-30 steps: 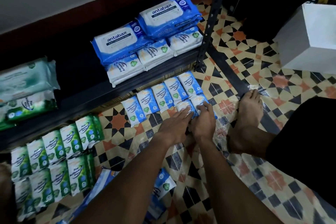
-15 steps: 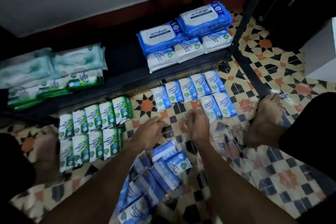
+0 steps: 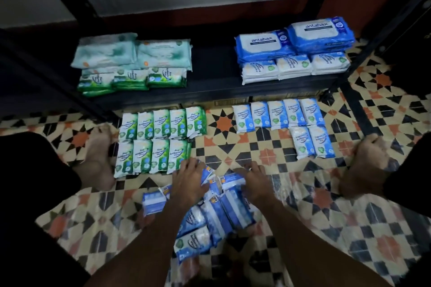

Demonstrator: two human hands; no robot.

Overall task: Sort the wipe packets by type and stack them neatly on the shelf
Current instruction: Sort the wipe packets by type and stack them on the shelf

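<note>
Change: both hands have left the second row of blue packets at the right and come back to the loose heap in front of the person. That row's two packets now lie alone.
Hands: the left hand (image 3: 189, 182) and right hand (image 3: 254, 185) lie palm-down, side by side, on the heap of small blue-and-white plastic wipe packets (image 3: 219, 214).
Grip: the fingers are bent onto the wrappers. Blur hides whether either hand has closed round a packet, so I cannot tell.
Sorted on the floor: small green-and-white wipe packets (image 3: 158, 140) lie in two rows just beyond the left hand. Sorted blue-and-white packets (image 3: 278, 115), five in a row with two below, lie near the shelf's front edge at the right.
On the shelf: the black metal shelf (image 3: 210, 98) carries pale green large soft packs (image 3: 133, 51) over flat green packs (image 3: 130, 80) at its left end. At its right end are large blue "antabax" packs (image 3: 293, 39) over flat white-blue packs (image 3: 293, 66).
In the way: a bare left foot (image 3: 100, 154) is against the green rows' left side. A bare right foot (image 3: 366, 165) is just beside the two lone blue packets.
Room: the middle of the shelf board lies open between the two stacks. The patterned tile floor (image 3: 224, 123) is open between the green and blue rows.
</note>
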